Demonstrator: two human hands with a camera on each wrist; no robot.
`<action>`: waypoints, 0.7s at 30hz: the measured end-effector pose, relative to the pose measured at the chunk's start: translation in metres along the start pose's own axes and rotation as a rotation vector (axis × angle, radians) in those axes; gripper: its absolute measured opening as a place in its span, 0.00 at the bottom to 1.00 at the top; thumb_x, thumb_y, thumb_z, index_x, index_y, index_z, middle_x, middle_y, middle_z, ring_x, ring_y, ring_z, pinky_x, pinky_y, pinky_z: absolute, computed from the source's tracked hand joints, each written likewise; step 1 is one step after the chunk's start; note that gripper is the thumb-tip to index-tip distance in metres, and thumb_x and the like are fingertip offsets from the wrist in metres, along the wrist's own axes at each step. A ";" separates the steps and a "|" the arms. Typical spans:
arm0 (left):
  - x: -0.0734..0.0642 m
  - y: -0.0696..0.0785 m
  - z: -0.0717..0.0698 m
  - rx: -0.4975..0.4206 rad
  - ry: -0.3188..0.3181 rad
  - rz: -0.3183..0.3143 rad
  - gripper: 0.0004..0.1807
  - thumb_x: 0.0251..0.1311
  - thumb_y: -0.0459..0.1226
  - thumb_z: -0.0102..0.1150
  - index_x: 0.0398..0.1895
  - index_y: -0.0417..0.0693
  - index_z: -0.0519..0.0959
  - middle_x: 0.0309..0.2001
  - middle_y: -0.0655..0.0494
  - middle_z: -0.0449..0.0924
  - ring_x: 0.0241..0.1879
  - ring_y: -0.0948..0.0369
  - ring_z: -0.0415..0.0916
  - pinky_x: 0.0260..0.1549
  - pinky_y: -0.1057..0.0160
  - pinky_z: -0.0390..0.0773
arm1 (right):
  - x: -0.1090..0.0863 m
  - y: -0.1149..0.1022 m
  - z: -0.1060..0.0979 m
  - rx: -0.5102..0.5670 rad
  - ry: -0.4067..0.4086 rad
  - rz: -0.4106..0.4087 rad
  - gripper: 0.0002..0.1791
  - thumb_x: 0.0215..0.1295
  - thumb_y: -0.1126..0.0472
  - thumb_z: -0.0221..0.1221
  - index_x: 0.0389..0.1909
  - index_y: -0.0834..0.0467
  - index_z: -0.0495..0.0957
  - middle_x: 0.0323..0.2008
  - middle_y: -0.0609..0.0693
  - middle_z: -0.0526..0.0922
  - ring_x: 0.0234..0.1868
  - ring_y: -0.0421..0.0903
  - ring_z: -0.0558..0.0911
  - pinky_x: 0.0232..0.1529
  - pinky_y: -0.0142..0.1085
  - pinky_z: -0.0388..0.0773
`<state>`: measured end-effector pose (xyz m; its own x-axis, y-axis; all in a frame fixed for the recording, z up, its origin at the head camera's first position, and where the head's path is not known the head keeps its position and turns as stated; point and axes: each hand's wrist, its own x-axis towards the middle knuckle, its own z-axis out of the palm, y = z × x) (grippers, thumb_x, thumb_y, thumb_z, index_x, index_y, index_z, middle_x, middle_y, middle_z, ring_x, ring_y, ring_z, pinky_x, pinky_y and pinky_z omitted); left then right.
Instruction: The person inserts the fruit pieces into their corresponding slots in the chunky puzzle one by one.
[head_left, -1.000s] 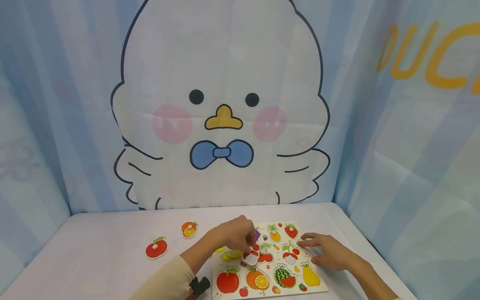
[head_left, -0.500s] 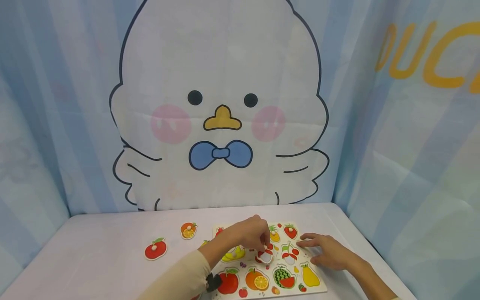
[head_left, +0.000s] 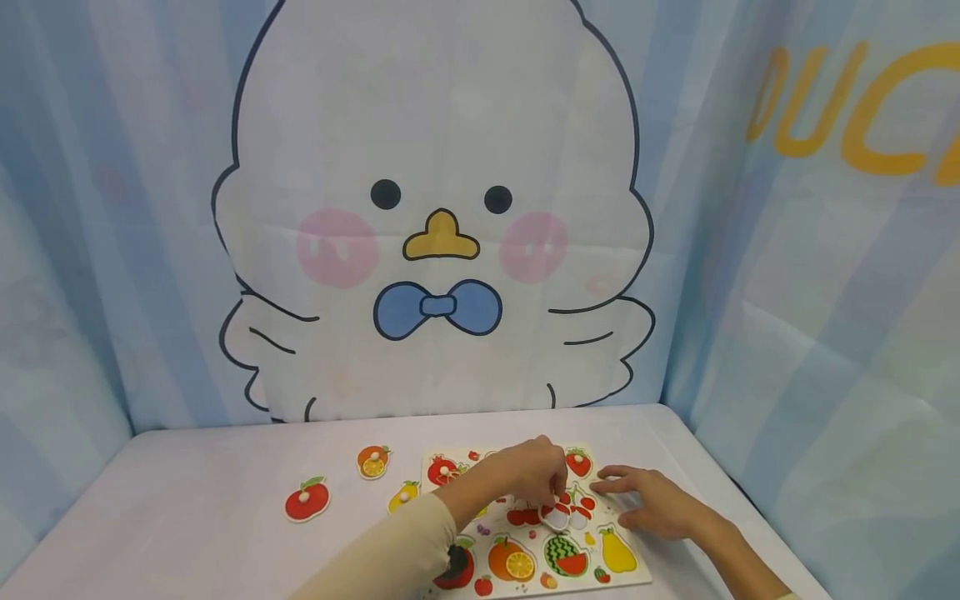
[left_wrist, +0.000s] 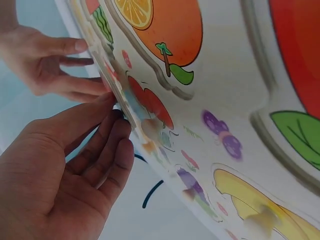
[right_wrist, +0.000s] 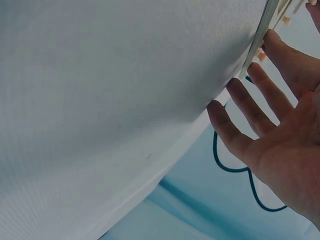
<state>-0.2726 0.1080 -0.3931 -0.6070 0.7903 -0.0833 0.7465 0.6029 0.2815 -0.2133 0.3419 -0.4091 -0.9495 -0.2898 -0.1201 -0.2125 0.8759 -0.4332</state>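
My left hand (head_left: pixel 536 471) reaches over the fruit puzzle board (head_left: pixel 630 578) and pinches a red-and-white fruit puzzle piece (head_left: pixel 555 517), which looks like a peeled lychee. The piece overlaps the left side of a matching red-and-white picture (head_left: pixel 581 510) on the board. In the left wrist view, the fingertips of my left hand (left_wrist: pixel 75 170) are low over the board and mostly hide the piece. My right hand (head_left: pixel 652 500) rests at the board's right edge with fingers spread. In the right wrist view, the right hand's thumb (right_wrist: pixel 287 55) lies against that edge.
Left of the board, a red apple piece (head_left: pixel 307 502), an orange piece (head_left: pixel 372 462) and a yellow pear piece (head_left: pixel 403 495) lie on the white table (head_left: pixel 187 517). A strawberry piece (head_left: pixel 578 462) with a knob sits on the board. Curtains stand behind and at the sides.
My left hand has carried the red-and-white piece rightward across the board, from beside the bananas, past the cherries, to the matching picture. My right hand has stayed at the board's edge.
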 end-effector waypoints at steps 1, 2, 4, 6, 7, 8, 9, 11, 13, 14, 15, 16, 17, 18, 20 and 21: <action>0.002 0.002 0.000 -0.001 -0.004 -0.007 0.05 0.63 0.37 0.73 0.29 0.56 0.88 0.28 0.66 0.79 0.28 0.69 0.74 0.30 0.75 0.76 | 0.000 0.000 0.000 0.001 -0.001 -0.009 0.28 0.57 0.67 0.73 0.61 0.50 0.85 0.66 0.56 0.79 0.68 0.65 0.74 0.66 0.70 0.67; 0.004 0.003 0.000 0.002 -0.007 -0.013 0.05 0.63 0.37 0.73 0.30 0.57 0.88 0.29 0.66 0.80 0.28 0.69 0.75 0.30 0.75 0.76 | -0.001 0.000 0.000 0.000 -0.002 -0.016 0.28 0.57 0.67 0.73 0.61 0.50 0.85 0.66 0.56 0.79 0.67 0.65 0.75 0.66 0.70 0.67; 0.007 0.005 0.001 0.018 -0.008 -0.010 0.04 0.63 0.37 0.73 0.31 0.57 0.89 0.29 0.66 0.80 0.30 0.69 0.74 0.31 0.76 0.76 | -0.001 0.001 0.000 -0.005 -0.003 -0.029 0.28 0.57 0.67 0.73 0.61 0.51 0.85 0.66 0.57 0.79 0.67 0.66 0.75 0.66 0.70 0.68; 0.011 0.006 0.002 0.026 -0.007 -0.009 0.03 0.63 0.38 0.73 0.32 0.57 0.89 0.30 0.66 0.81 0.31 0.69 0.74 0.32 0.76 0.76 | -0.002 0.002 0.000 -0.006 -0.003 -0.036 0.28 0.57 0.67 0.73 0.61 0.51 0.85 0.66 0.57 0.79 0.67 0.66 0.75 0.65 0.70 0.68; 0.013 0.007 0.002 0.036 -0.003 -0.004 0.03 0.63 0.38 0.73 0.32 0.57 0.89 0.30 0.66 0.81 0.31 0.69 0.74 0.33 0.76 0.76 | -0.002 0.002 0.000 -0.005 -0.002 -0.037 0.28 0.57 0.67 0.73 0.61 0.51 0.85 0.66 0.57 0.79 0.67 0.66 0.75 0.65 0.70 0.68; 0.015 0.008 0.002 0.041 -0.004 -0.001 0.03 0.63 0.38 0.73 0.32 0.57 0.90 0.30 0.67 0.82 0.31 0.69 0.74 0.33 0.76 0.76 | -0.002 0.003 0.000 -0.003 -0.002 -0.039 0.28 0.58 0.66 0.73 0.61 0.51 0.85 0.66 0.57 0.79 0.67 0.67 0.74 0.65 0.71 0.68; 0.017 0.008 0.003 0.047 -0.003 0.002 0.03 0.63 0.38 0.73 0.33 0.57 0.90 0.30 0.67 0.82 0.31 0.69 0.73 0.33 0.76 0.76 | -0.002 0.003 0.000 -0.003 -0.002 -0.043 0.28 0.58 0.66 0.73 0.62 0.51 0.84 0.66 0.58 0.79 0.67 0.67 0.74 0.65 0.71 0.68; 0.019 0.011 0.003 0.053 -0.004 0.004 0.02 0.63 0.37 0.73 0.33 0.57 0.90 0.30 0.67 0.82 0.31 0.69 0.74 0.33 0.76 0.76 | -0.002 0.004 0.000 0.000 -0.002 -0.054 0.28 0.58 0.67 0.73 0.62 0.51 0.84 0.66 0.58 0.78 0.67 0.67 0.74 0.65 0.71 0.67; 0.022 0.014 0.002 0.070 -0.003 0.006 0.03 0.62 0.37 0.73 0.32 0.57 0.90 0.29 0.67 0.82 0.32 0.69 0.73 0.34 0.76 0.76 | -0.003 0.005 0.001 0.003 -0.003 -0.063 0.28 0.58 0.67 0.73 0.62 0.52 0.84 0.66 0.58 0.79 0.66 0.67 0.74 0.64 0.72 0.67; 0.023 0.015 0.002 0.079 -0.005 0.004 0.03 0.62 0.37 0.73 0.32 0.57 0.90 0.29 0.67 0.81 0.32 0.69 0.72 0.34 0.75 0.75 | -0.003 0.005 0.000 0.007 -0.005 -0.066 0.28 0.58 0.67 0.73 0.62 0.52 0.84 0.66 0.59 0.79 0.66 0.67 0.74 0.64 0.72 0.67; 0.024 0.016 0.002 0.087 -0.006 -0.001 0.04 0.62 0.38 0.73 0.31 0.58 0.89 0.29 0.67 0.81 0.33 0.68 0.72 0.34 0.75 0.75 | -0.003 0.005 0.000 0.009 -0.006 -0.069 0.28 0.58 0.67 0.73 0.62 0.52 0.84 0.66 0.59 0.79 0.66 0.68 0.74 0.64 0.72 0.67; 0.025 0.018 0.002 0.092 -0.009 -0.006 0.04 0.62 0.38 0.73 0.31 0.58 0.89 0.29 0.67 0.80 0.33 0.68 0.71 0.34 0.74 0.75 | -0.003 0.005 0.000 0.012 -0.007 -0.074 0.28 0.58 0.67 0.73 0.62 0.53 0.84 0.66 0.59 0.78 0.66 0.68 0.75 0.64 0.72 0.67; 0.025 0.019 0.002 0.093 -0.012 -0.017 0.04 0.63 0.38 0.73 0.30 0.58 0.89 0.29 0.67 0.79 0.34 0.68 0.71 0.34 0.74 0.75 | -0.003 0.005 0.000 0.012 -0.007 -0.079 0.29 0.58 0.67 0.73 0.62 0.53 0.84 0.66 0.59 0.78 0.66 0.68 0.75 0.64 0.72 0.67; 0.026 0.020 0.002 0.098 -0.014 -0.024 0.05 0.63 0.38 0.73 0.30 0.59 0.89 0.29 0.67 0.79 0.34 0.68 0.71 0.34 0.74 0.75 | -0.003 0.005 0.000 0.014 -0.008 -0.083 0.29 0.58 0.67 0.73 0.62 0.53 0.84 0.66 0.60 0.78 0.66 0.68 0.75 0.64 0.72 0.67; 0.028 0.021 0.003 0.098 -0.019 -0.029 0.05 0.63 0.38 0.73 0.30 0.58 0.88 0.29 0.67 0.79 0.33 0.68 0.72 0.34 0.74 0.75 | -0.004 0.005 -0.001 0.012 -0.008 -0.095 0.29 0.58 0.67 0.72 0.62 0.53 0.84 0.66 0.60 0.78 0.66 0.68 0.75 0.64 0.73 0.67; 0.028 0.021 0.003 0.097 -0.019 -0.030 0.05 0.63 0.38 0.73 0.31 0.58 0.88 0.29 0.67 0.79 0.32 0.68 0.73 0.33 0.75 0.75 | -0.004 0.005 -0.001 0.010 -0.007 -0.098 0.28 0.58 0.67 0.72 0.62 0.53 0.84 0.66 0.60 0.78 0.66 0.68 0.75 0.64 0.73 0.67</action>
<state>-0.2731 0.1437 -0.3921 -0.6246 0.7733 -0.1088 0.7516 0.6331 0.1852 -0.2111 0.3477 -0.4100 -0.9226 -0.3766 -0.0835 -0.3018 0.8395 -0.4519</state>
